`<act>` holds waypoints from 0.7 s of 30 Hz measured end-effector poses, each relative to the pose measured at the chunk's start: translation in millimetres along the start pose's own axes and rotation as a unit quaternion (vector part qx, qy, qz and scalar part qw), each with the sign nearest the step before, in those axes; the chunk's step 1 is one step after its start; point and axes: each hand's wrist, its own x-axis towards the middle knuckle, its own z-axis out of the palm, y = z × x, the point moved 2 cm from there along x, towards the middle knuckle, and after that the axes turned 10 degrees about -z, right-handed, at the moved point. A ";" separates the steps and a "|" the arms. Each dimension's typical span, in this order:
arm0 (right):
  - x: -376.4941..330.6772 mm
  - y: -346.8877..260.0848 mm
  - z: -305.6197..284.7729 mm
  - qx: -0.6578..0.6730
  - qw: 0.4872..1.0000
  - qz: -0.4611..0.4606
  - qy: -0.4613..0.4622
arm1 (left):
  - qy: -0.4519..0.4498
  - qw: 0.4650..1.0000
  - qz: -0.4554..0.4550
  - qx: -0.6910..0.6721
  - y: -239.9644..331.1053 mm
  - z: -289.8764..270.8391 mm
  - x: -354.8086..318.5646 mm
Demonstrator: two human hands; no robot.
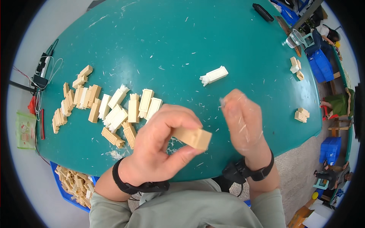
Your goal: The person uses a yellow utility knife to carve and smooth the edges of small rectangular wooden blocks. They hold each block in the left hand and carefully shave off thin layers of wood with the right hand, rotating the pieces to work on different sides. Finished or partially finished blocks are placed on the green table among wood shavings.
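My left hand (159,142) grips a beige rectangular block (195,139) between thumb and fingers, its plain end turned to the right. To the right of it, my right hand (242,119) is raised with its fingers closed. Something small and pale shows at its fingertips, too blurred to name. Thin pale shavings cling to the back of that hand. Ahead of both hands a single white block (214,76) with a jagged left end lies on the green table (171,38). Left of my left hand, beige and white blocks (116,117) lie in a loose cluster.
More blocks (62,108) lie farther left, and small groups (302,114) sit near the right edge. Shavings (116,154) are scattered about. A blue bin (64,193) full of pieces stands below the left edge. A clear cup (294,38) and a black case (263,12) are far right.
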 end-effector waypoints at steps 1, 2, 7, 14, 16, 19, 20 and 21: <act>-0.6 0.3 1.2 0.025 0.999 -0.012 -0.016 | 0.011 1.000 -0.019 -0.019 -0.1 -0.7 -1.2; -1.4 1.5 2.0 0.050 0.998 -0.025 -0.032 | 0.009 0.999 -0.028 -0.017 0.2 -1.0 -1.5; -2.7 0.1 3.7 0.133 0.987 -0.027 -0.080 | 0.013 1.000 -0.024 0.016 -1.5 -3.4 -0.6; -2.9 -3.5 8.1 0.138 0.986 0.011 -0.090 | 0.021 0.997 0.007 0.078 -3.4 -5.0 4.2; -2.2 -3.3 8.9 0.173 0.978 0.066 -0.096 | 0.045 0.997 0.013 0.069 -1.6 -4.0 5.1; -1.8 2.9 8.5 0.152 0.977 0.111 -0.100 | 0.063 0.997 -0.028 -0.019 -1.3 1.8 3.0; -1.8 1.2 8.0 0.141 0.982 0.090 -0.089 | 0.069 0.994 -0.023 -0.076 -3.7 2.9 2.9; -2.4 -0.7 8.3 0.131 0.986 0.067 -0.080 | 0.076 0.988 -0.017 -0.130 -8.0 3.8 1.6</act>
